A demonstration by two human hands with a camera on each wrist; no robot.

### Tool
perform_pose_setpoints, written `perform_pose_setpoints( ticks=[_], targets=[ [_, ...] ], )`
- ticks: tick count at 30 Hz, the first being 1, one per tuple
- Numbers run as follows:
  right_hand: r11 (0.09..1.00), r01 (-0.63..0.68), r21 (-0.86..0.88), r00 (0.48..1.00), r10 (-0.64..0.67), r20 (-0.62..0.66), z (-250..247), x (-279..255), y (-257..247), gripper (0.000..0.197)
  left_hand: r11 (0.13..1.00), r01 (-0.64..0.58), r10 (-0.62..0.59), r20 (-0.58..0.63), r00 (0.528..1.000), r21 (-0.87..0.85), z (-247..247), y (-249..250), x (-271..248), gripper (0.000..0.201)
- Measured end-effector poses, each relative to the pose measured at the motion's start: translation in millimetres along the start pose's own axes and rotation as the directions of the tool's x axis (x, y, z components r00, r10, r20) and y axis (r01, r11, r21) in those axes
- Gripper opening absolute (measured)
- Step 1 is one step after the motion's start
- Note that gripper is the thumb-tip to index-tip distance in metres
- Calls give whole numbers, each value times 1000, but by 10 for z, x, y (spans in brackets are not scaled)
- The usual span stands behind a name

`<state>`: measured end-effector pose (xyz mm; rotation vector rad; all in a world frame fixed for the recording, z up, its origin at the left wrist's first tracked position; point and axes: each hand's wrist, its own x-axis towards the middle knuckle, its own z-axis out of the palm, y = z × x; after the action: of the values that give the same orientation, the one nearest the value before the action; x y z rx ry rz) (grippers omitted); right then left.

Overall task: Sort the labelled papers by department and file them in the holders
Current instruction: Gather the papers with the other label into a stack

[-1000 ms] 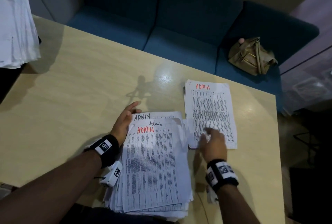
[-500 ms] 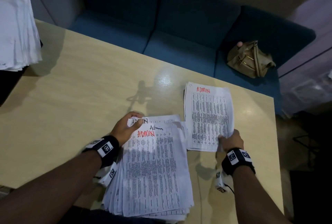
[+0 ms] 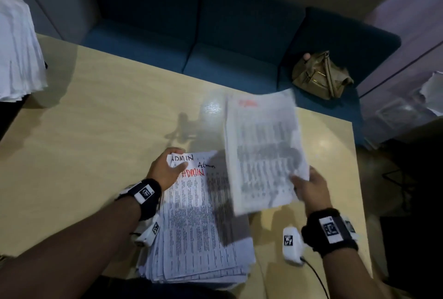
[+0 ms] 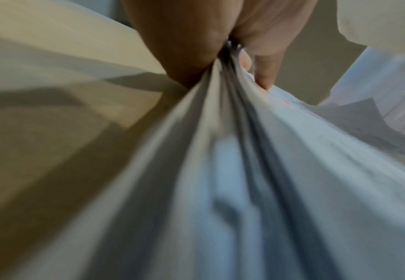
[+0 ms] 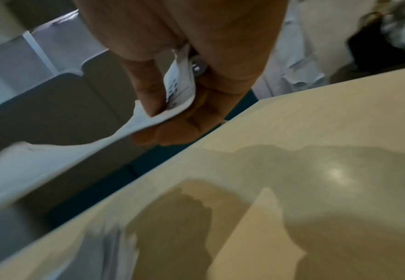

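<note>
A thick pile of printed papers marked ADMIN lies on the wooden table near its front edge. My left hand grips the pile's far left corner, thumb on top; in the left wrist view the sheets bunch between thumb and fingers. My right hand pinches the near right corner of a smaller sheaf of papers with red lettering, lifted off the table and blurred, overlapping the pile's right side. The right wrist view shows that corner between thumb and fingers.
A blue sofa runs behind the table, with a tan handbag on its right seat. Another white paper stack stands at the far left. The table's right edge is close to my right hand.
The right hand took hold of the sheaf that lay flat on the right and has lifted it toward the main pile. The left hand closed on the pile's top corner.
</note>
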<state>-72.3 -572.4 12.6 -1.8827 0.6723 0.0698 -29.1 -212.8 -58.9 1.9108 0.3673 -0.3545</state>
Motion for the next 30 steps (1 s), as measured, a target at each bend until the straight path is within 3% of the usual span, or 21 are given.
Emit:
perform_pose_setpoints(
  ticks=[4,8,9,11,13,14,16,18,24,26,30],
  targets=[
    [975,29,-221,977,19,213,294,-433,176,25,999,25,-27,-32,999,-41,13,33,34,7],
    [935,41,-353,926,97,364,519,-656,248,16,985,15,-13,10,1000,-172,-33,9,14,38],
    [898,66,-435,909,125,398,556,-664,248,14,985,1,3,24,1000,-172,-37,-4,15,41],
    [772,169,-613,859,190,476,613,-657,188,13,993,-16,19,25,1000,-113,-31,-34,28,28],
    [677,225,-701,846,221,485,636,-599,100,13,998,-35,35,0,999,-43,-3,-44,41,18],
    [654,238,-718,865,194,463,645,-565,51,16,999,-37,36,-14,999,-28,12,-31,39,17],
    [615,276,-739,919,56,390,686,-507,-25,31,999,-8,6,-55,998,-52,35,29,13,11],
    [603,344,-719,919,-61,389,794,-495,-68,44,994,27,-38,-96,995,-110,40,103,-14,5],
    [449,345,-824,900,91,426,1020,-631,-106,34,993,43,-51,-72,996,-113,1,144,-34,6],
    [487,310,-816,911,94,401,995,-602,-102,39,997,28,-33,-76,997,-69,12,130,-50,11],
    [619,285,-732,904,81,420,972,-415,-33,85,1000,17,-20,-138,990,-19,81,128,-59,17]
  ],
)
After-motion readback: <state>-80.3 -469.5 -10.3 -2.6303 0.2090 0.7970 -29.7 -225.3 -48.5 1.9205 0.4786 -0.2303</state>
